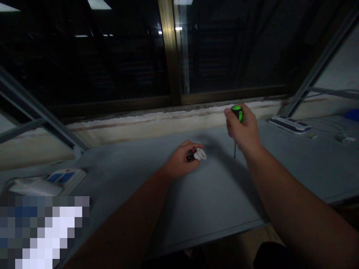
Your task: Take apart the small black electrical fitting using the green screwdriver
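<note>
Grey desk (207, 213) reaches toward a dark window (117, 74) at twelve o'clock. Taking mid-view as the clock's centre, my left grip (179, 160) sits just off it toward six o'clock, thumb and fingers curled around a small fitting (200, 154). Its flared white end faces three o'clock, mostly uncovered, apparently so that it can be reached from my other side. The dark end is tucked between fingers and thumb, likely for steadiness; its detail is too dim to tell.

At three o'clock, my right grip (246, 129) is wrapped around the green and black handle of a screwdriver (237, 108). The thin shaft points toward six o'clock, its tip well apart from the fitting; I judge that a fist on the thick handle gives good control of it.

Farther out at three o'clock lies a power strip (290, 125) with cables (343, 138) beyond it. Another strip (67, 177) lies at eight o'clock. Both are toward the desk's ends, presumably out of my arms' way.
</note>
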The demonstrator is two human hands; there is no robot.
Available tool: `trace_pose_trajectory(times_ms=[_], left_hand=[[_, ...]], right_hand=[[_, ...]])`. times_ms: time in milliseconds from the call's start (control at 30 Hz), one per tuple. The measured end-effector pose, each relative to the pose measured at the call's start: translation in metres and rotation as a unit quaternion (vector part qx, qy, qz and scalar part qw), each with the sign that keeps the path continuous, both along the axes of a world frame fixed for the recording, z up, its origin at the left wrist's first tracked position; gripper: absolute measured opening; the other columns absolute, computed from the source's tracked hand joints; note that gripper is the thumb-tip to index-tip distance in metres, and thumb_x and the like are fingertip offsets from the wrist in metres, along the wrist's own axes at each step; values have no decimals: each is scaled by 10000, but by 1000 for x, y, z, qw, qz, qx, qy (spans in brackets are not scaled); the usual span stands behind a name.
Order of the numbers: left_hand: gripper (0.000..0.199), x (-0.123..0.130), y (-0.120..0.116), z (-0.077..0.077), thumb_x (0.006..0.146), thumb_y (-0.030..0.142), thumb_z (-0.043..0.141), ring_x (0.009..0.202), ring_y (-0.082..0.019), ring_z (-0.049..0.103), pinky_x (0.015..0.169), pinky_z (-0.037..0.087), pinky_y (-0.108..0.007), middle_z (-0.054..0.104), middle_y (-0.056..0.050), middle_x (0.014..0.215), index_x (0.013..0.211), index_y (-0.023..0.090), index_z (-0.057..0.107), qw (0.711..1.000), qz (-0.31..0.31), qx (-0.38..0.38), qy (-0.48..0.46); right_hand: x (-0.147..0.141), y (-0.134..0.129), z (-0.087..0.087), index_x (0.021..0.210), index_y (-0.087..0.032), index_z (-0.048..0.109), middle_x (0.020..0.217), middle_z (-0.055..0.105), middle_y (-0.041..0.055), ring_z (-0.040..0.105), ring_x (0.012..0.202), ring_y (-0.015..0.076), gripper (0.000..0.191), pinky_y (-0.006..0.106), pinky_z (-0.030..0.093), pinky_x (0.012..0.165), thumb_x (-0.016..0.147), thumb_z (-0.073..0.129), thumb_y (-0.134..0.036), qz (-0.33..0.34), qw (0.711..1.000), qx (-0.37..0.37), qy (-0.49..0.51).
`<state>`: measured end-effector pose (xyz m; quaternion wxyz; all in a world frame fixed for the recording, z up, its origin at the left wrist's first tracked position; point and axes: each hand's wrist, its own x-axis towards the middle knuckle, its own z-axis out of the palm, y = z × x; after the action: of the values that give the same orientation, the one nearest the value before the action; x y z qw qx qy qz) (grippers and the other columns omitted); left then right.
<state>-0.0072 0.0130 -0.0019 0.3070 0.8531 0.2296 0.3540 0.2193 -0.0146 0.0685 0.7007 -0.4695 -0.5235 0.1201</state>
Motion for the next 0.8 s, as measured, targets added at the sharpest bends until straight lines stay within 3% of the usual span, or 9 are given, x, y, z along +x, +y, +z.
trace_pose_trajectory(times_ms=[100, 233, 367, 467, 567, 800], left_hand=[[363, 2, -2, 0, 785, 118, 690, 1019, -196, 619, 872, 560, -323, 554, -82, 1094, 1136, 206, 658, 999, -34, -24, -32], [178, 5, -6, -1, 812, 177, 720, 1100, -208, 639, 937, 567, -370, 556, -117, 1218, 946, 182, 603, 994, -56, -65, -61], [229, 8, -12, 0, 785, 184, 757, 1081, -211, 663, 960, 563, -408, 631, -108, 1174, 895, 182, 556, 992, -72, -90, -52], [380, 10, -14, 1, 742, 184, 799, 1009, -200, 678, 952, 566, -402, 677, -76, 1078, 1049, 194, 574, 993, -54, -95, -32], [535, 11, -14, 2, 708, 190, 830, 1048, -217, 676, 937, 572, -386, 678, -93, 1144, 1188, 196, 593, 996, -43, -73, -22], [442, 10, -12, 3, 747, 270, 824, 1024, -246, 702, 926, 577, -413, 710, -114, 1134, 1151, 170, 677, 998, -62, -10, 5]], right_hand=[[-2, -15, 18, 824, -275, 464, 596, 421, -70, 320, 429, 111, 280, 253, 214, 410, 833, 601, -519, 162, 961, 56, 217], [-3, -29, 30, 817, -276, 503, 618, 396, -52, 351, 464, 114, 286, 243, 243, 411, 814, 607, -543, 240, 918, 99, 298], [-12, -33, 28, 843, -295, 528, 632, 427, -41, 379, 475, 129, 271, 254, 286, 411, 835, 626, -548, 273, 912, 127, 278], [-25, -34, 23, 857, -302, 503, 638, 450, -43, 379, 468, 131, 301, 257, 308, 405, 841, 626, -576, 291, 916, 130, 246], [-37, -35, 18, 878, -312, 470, 643, 468, -50, 396, 460, 131, 330, 258, 335, 403, 849, 631, -598, 301, 922, 126, 209], [-56, -38, 9, 921, -309, 461, 681, 512, -65, 457, 473, 101, 339, 234, 409, 428, 878, 640, -594, 334, 923, 124, 142]])
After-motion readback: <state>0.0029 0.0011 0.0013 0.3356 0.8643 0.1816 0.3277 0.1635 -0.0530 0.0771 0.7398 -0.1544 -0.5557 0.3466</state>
